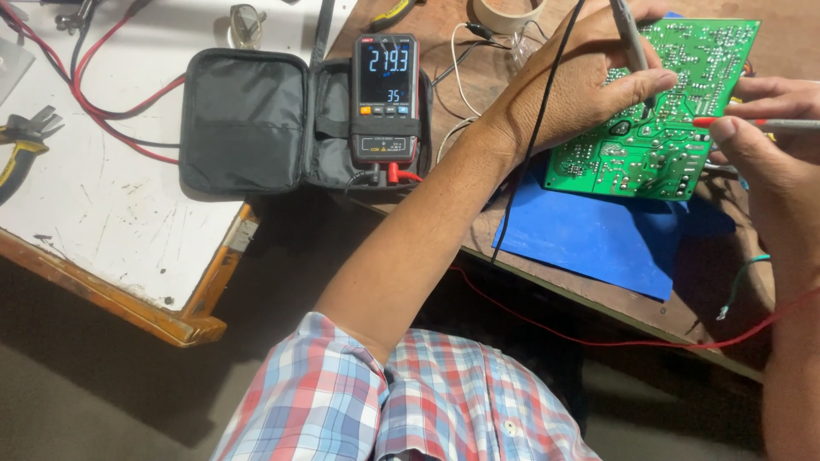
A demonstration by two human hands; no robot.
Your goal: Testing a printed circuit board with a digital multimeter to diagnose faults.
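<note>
Far left: yellow-handled pliers [19, 145] lie on the white worktop [111, 230], red leads [102, 107] looping past them. Next, an open black zip case [243, 119] props up a digital multimeter [385, 98], display lit, red and black plugs seated at its base.

Centre: left hand [581, 81] lies over the upper left part of the green circuit board [662, 111], fingers closed round a grey-bodied probe [630, 43] with its tip down on the solder side. Its black lead [534, 145] trails over the wrist.

The board rests tilted, solder side up, over a blue sheet [598, 235] on the brown table [683, 316].

Right: right hand [769, 145] pinches the red probe [752, 124] between thumb and fingers, tip touching the board's right-hand area.

Judgement: board looks light, stiff, brittle at the joints; best taken by its bare edges, never across the solder points. Probes are slim and liable to skid on the solder.
</note>
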